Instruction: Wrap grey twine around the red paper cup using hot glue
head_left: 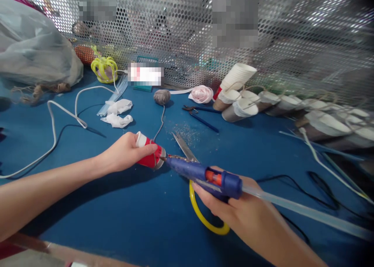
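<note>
My left hand (125, 154) is wrapped round a red and white paper cup (147, 155), which lies tipped on its side above the blue table. Grey yarn runs from the cup back to a small ball of grey yarn (162, 97). In my right hand (233, 204) is a blue hot glue gun (201, 173), a long clear glue stick (306, 212) sticking out of its rear. The gun's nozzle meets the cup near its right end; whether glue is coming out I cannot tell. Scissors with yellow handles (196, 204) lie partly hidden beneath the gun.
Pliers (204, 117) and a pale pink ribbon roll (201, 93) lie beyond the cup. Several yarn-wrapped cups (241, 109) line the right back, by a stack of white cups (239, 77). White cable (52, 123) loops at left; a perforated metal screen (187, 33) borders the back.
</note>
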`<state>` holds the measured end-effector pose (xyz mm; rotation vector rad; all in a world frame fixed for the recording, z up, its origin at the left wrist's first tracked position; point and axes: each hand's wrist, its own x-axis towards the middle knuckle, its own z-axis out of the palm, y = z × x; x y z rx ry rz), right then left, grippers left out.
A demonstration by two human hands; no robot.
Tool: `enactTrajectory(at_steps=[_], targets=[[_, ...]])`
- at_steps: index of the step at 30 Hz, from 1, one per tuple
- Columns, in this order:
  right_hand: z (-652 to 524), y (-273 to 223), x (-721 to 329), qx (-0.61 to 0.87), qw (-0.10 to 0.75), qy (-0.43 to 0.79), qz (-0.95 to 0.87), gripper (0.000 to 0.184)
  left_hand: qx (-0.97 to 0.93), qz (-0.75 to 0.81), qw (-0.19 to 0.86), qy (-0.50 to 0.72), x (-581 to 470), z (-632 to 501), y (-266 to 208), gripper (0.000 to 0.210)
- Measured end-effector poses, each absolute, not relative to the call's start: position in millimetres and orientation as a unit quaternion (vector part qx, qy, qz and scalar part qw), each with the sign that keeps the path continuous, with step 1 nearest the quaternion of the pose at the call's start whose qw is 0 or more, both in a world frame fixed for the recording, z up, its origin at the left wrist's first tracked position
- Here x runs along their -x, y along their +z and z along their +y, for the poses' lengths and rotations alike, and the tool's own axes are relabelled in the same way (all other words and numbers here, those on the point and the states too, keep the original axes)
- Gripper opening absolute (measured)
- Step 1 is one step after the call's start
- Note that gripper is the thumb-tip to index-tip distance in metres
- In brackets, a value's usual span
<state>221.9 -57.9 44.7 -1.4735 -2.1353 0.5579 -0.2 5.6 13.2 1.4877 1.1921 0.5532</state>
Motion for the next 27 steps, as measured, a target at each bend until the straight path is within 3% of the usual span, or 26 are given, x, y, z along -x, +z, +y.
enactTrajectory(at_steps=[10, 23, 27], targets=[[-70, 46, -217, 0.509, 0.252, 0.138, -0.811, 0.016, -0.643, 0.505, 0.522, 0.244, 1, 7, 12, 0.039], [-57, 41, -226, 0.531, 0.23, 0.192, -0.792, 0.009, -0.654, 0.504, 0.509, 0.244, 1, 1, 10, 0.038], [-53, 42, -224, 0.521, 0.247, 0.172, -0.799, 0.018, -0.672, 0.52, 0.476, 0.227, 1, -2, 10, 0.043]])
